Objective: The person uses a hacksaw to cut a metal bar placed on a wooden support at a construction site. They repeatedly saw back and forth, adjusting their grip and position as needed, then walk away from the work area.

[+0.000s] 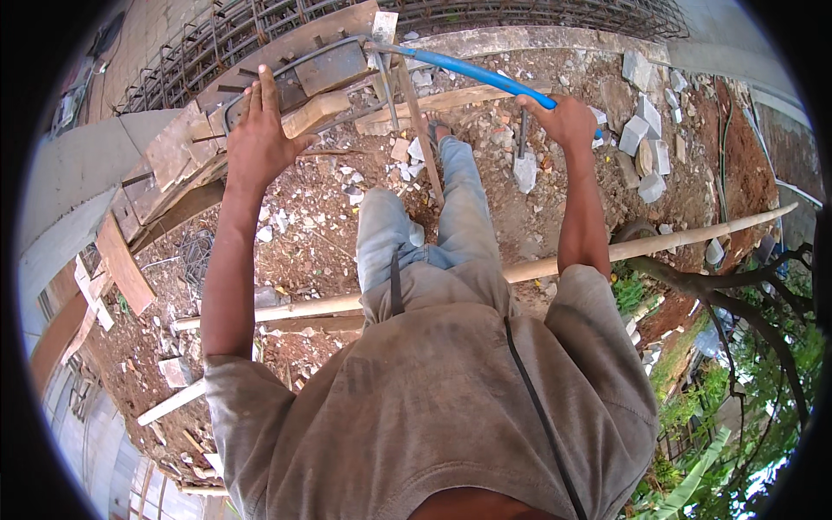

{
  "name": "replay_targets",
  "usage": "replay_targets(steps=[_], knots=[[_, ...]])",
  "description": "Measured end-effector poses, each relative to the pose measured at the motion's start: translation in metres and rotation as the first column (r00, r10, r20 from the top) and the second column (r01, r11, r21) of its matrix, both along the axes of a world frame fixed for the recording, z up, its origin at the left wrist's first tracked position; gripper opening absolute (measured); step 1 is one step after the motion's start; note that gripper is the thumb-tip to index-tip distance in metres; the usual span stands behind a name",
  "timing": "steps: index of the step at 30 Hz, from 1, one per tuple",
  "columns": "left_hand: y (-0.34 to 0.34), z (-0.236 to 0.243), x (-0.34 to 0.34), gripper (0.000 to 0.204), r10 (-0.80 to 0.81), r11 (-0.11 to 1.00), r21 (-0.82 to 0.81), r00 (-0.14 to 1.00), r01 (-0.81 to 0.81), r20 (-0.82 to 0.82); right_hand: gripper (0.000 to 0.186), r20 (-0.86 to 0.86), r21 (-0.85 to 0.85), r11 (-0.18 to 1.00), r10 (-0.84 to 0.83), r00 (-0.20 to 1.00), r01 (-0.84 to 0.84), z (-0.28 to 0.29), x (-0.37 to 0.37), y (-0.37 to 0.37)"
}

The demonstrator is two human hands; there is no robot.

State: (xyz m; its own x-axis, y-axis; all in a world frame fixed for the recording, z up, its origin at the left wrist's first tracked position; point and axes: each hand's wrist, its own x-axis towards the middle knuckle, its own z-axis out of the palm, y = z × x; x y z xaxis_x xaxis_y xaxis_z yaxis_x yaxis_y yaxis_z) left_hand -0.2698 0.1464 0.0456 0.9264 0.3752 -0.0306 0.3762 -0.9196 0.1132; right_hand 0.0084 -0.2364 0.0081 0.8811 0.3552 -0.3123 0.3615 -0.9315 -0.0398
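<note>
My left hand point(261, 137) lies with its fingers stretched out over a thin steel bar point(322, 52) on a wooden bench point(282, 39). The bar runs past several short metal pegs and is bent at its left end, beside my fingers. My right hand point(568, 121) is wrapped round the blue handle point(485, 76) of a long lever-like bending tool. This tool's metal head point(378, 47) meets the bar at the bench's right end. A dark metal plate point(333, 68) sits on the bench below the bar.
Beyond the bench lies a rebar cage point(260, 30). Broken concrete blocks point(641, 130) and rubble cover the ground to the right. A long bamboo pole point(667, 245) crosses beside my legs, and a wooden prop point(419, 130) slants down from the bench. Tree branches point(754, 299) stand at lower right.
</note>
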Motion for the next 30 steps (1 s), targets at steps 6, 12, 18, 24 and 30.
replay_targets(steps=[6,12,18,24,30], knots=[[0.000,0.002,0.000,0.131,0.014,1.000,-0.020,1.000,-0.014,0.019,0.092,0.092,0.094,0.996,-0.004,0.996,-0.005,0.004,-0.019,-0.001],[0.002,0.000,0.004,0.134,0.018,0.999,-0.030,1.000,-0.017,0.007,0.090,0.027,-0.018,1.000,0.011,1.000,-0.010,0.010,-0.011,0.001],[-0.003,-0.001,-0.001,0.128,0.070,0.996,-0.045,0.997,-0.072,-0.041,0.088,-0.092,-0.033,0.993,0.111,0.990,-0.114,0.014,0.024,0.004],[-0.012,0.009,0.004,0.122,0.131,0.990,-0.024,0.980,-0.136,-0.150,0.081,0.002,0.129,0.958,0.258,0.966,-0.256,0.020,0.045,-0.005],[-0.017,0.029,0.015,0.123,0.173,0.984,0.075,0.956,-0.159,-0.239,0.063,-0.388,0.308,0.951,0.117,0.914,0.009,0.044,0.024,0.002]])
